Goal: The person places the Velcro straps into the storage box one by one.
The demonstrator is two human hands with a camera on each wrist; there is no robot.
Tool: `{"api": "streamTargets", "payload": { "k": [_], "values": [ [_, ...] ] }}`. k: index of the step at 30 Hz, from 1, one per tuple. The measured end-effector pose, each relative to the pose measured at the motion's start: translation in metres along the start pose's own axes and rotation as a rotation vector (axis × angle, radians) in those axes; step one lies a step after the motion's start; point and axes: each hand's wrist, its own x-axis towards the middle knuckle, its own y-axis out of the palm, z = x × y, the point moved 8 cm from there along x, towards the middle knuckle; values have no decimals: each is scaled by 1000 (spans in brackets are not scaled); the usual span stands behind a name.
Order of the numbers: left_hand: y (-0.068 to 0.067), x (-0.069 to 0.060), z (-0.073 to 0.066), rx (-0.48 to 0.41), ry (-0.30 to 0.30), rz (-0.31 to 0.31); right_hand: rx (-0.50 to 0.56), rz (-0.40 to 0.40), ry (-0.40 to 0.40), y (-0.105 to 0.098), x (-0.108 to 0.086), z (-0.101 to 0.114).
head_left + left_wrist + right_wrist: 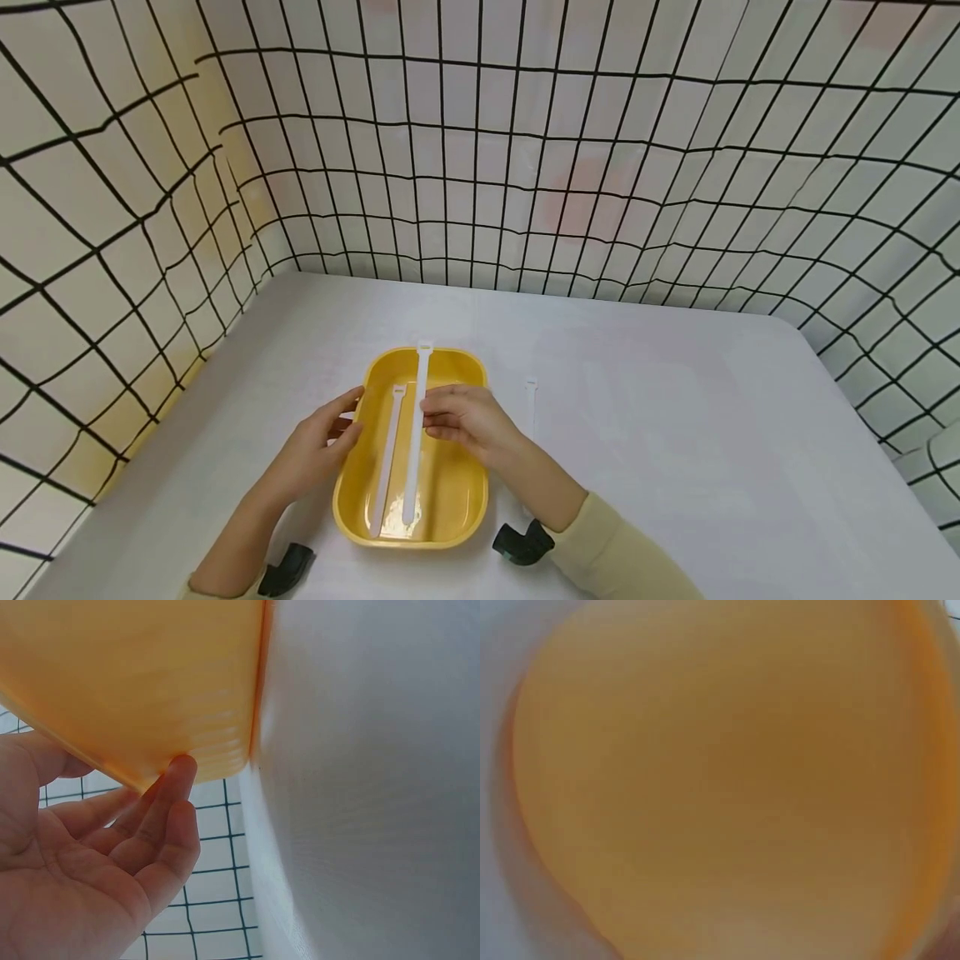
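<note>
Your right hand (pixel 465 421) pinches a white strap (pixel 415 462) between thumb and fingers, partway along its length, over the yellow bin (pixel 450 500); its slotted head points away from you and overlaps the bin's far rim, while its tail points towards you, and you cannot tell from these views whether it touches the bin. Your left hand (pixel 318 442) is not closed: its fingers are relaxed and slightly bent, resting against the bin's left side, and the left wrist view shows one fingertip on the outer wall. Inside the bin, a second strap (pixel 387 462) lies just left of the one you hold, slanting a little, its head also at the far end. A third strap (pixel 532 396) lies on the white table (pixel 675 458) to the right of the bin, partly hidden by your right forearm. A black piece (pixel 525 543) sits at your right wrist. Beyond the table stands a white backdrop with a black grid (pixel 480 150). Your right wrist view is mostly blurred yellow wall.
</note>
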Motion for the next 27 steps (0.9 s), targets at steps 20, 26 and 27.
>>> {"api": "streamTargets", "payload": {
  "k": [20, 26, 27],
  "values": [
    [1, 1, 1, -1, -22, 14, -121, -82, 34, 4, 14, -25],
    [0, 1, 1, 9, -20, 7, -126, -87, 36, 5, 16, -26],
    [-1, 1, 1, 10, -18, 7, -127, -90, 39, 5, 16, -26]
  ]
}}
